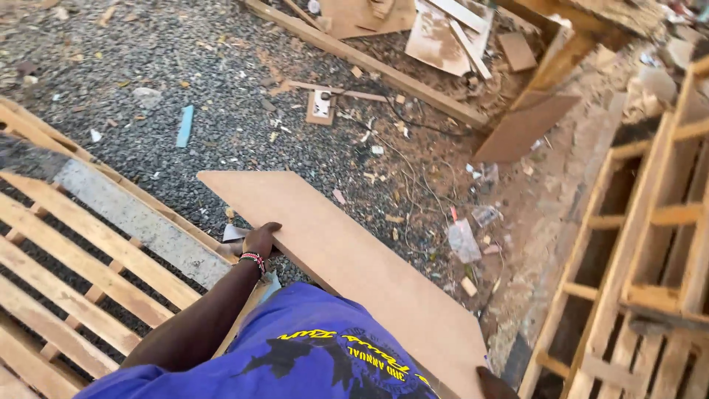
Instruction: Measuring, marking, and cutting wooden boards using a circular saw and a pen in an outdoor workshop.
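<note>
Purple shirt [310, 355] filling the lower frame; left hand [260, 240] gripping a board [347, 258] edge.
Right hand [493, 386] barely showing, grip unclear; board risks slipping onto gravel [185, 66].

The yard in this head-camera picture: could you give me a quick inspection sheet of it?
Surface: grey gravel ground, littered with chips.
Job's things: long brown board, flat, carried at waist height.
Clutter: wood offcuts, blue strip, crumpled plastic bag.
Grippers: left hand grips the board's left edge; right hand, barely in view, at its near right corner.
Cables: thin dark cord lying on the ground.
Surroundings: slatted pallet frame on the left, wooden frames on the right.
</note>
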